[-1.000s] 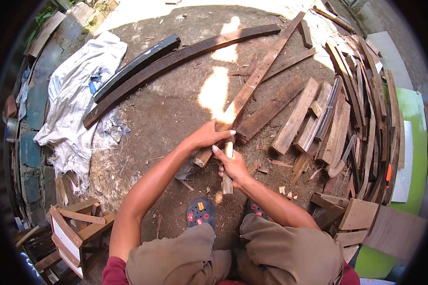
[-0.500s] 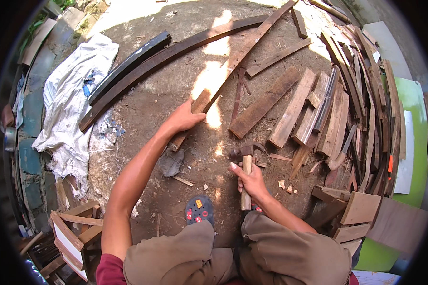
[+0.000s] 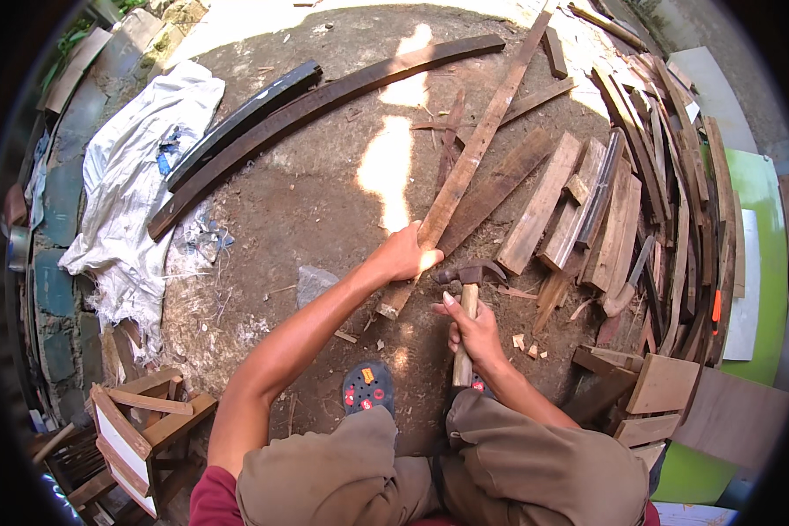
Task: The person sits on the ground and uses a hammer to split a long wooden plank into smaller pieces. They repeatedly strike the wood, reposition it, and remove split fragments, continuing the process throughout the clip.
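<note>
Weathered brown wood stretches away from the person in one long plank (image 3: pixel 491 118), its near end just ahead of the left clog (image 3: pixel 368 388) and its other end up by the sunlit far edge of the dirt ground (image 3: pixel 307 202). The left hand (image 3: pixel 401 254) is closed round it close to that near end, most of its fingers out of my sight; I take the grip to be for steadying, since so much of the length reaches beyond it. The right hand (image 3: pixel 475 335) is wrapped round the wooden handle of a claw hammer (image 3: pixel 470 298), head uppermost, probably held midway to keep the heavy end under control. So the plank lies within the left hand and to the left of the right one, the hammer's head just beside it, a narrow gap between.

Right of the plank lies a dark board (image 3: pixel 504 180), then short timbers (image 3: pixel 543 202) in a row, perhaps lined up for easy reach. Toward the ground's left edge, a long dark beam (image 3: pixel 351 95) and a black beam (image 3: pixel 245 127) lie side by side near a crumpled white sack (image 3: pixel 140 158), seemingly set aside.
</note>
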Action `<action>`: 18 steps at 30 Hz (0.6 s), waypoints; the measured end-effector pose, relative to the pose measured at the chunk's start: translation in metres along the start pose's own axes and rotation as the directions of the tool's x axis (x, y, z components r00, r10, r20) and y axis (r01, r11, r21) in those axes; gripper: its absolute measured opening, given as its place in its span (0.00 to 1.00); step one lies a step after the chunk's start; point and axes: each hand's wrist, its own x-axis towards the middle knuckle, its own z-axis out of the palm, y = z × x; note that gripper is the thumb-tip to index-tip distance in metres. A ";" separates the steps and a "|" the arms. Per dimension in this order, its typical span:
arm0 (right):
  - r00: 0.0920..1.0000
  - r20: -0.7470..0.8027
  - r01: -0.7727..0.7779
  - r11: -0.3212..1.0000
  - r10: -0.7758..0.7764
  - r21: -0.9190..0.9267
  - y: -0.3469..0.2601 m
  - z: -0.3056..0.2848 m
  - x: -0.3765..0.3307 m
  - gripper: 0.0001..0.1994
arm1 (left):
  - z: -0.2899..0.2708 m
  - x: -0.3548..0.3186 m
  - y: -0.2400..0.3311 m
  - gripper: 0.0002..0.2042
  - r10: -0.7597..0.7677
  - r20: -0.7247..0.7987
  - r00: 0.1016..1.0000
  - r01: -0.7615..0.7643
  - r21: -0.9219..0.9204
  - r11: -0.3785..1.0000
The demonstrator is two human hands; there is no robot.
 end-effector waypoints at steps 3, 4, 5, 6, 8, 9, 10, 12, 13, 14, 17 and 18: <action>1.000 -0.010 0.026 1.000 -0.026 -0.011 -0.002 0.001 -0.003 0.22 | -0.004 0.010 -0.026 0.34 -0.092 0.024 0.995 0.094 -0.113 0.989; 0.999 -0.027 0.035 0.999 -0.035 -0.026 0.001 -0.003 -0.005 0.22 | -0.013 0.002 -0.010 0.32 0.034 0.020 0.999 -0.031 -0.174 0.984; 0.999 -0.014 0.044 0.998 -0.045 -0.038 0.001 -0.002 -0.006 0.22 | -0.021 -0.001 -0.012 0.31 -0.027 0.046 0.999 0.035 -0.181 0.983; 0.999 -0.002 0.054 0.997 -0.054 -0.051 0.000 0.000 -0.006 0.22 | -0.027 0.002 -0.015 0.30 -0.029 0.017 0.999 0.031 -0.131 0.991; 0.999 0.010 0.042 0.998 -0.042 -0.055 -0.005 0.011 -0.011 0.23 | -0.039 -0.005 -0.022 0.29 -0.056 -0.029 0.998 0.055 -0.057 0.997; 0.999 0.004 0.037 0.997 -0.036 -0.072 -0.006 0.011 -0.012 0.23 | -0.044 -0.003 -0.019 0.29 -0.048 -0.041 0.998 0.046 -0.038 0.998; 0.999 0.008 0.040 0.995 -0.039 -0.087 -0.005 0.014 -0.012 0.23 | -0.051 -0.001 -0.029 0.28 -0.056 -0.016 0.998 0.054 -0.085 0.995; 0.999 0.021 0.045 0.994 -0.043 -0.102 -0.004 0.019 -0.013 0.24 | -0.057 -0.003 -0.045 0.27 -0.057 -0.008 0.998 0.055 -0.160 0.986; 0.999 0.031 0.038 0.993 -0.035 -0.114 -0.005 0.020 -0.013 0.24 | -0.056 -0.002 -0.048 0.26 -0.044 -0.025 0.999 0.039 -0.190 0.981; 0.999 0.047 0.033 0.991 -0.027 -0.130 -0.005 0.022 -0.015 0.23 | -0.054 -0.001 -0.052 0.24 -0.049 0.000 0.999 0.048 -0.222 0.974; 0.991 0.111 0.093 0.982 -0.075 -0.165 0.003 0.021 -0.016 0.20 | -0.052 0.002 -0.063 0.24 -0.032 0.006 0.999 0.032 -0.309 0.951; 0.986 0.135 0.125 0.977 -0.103 -0.173 0.006 0.021 -0.017 0.20 | -0.051 0.007 -0.068 0.23 -0.019 0.006 1.000 0.020 -0.225 0.974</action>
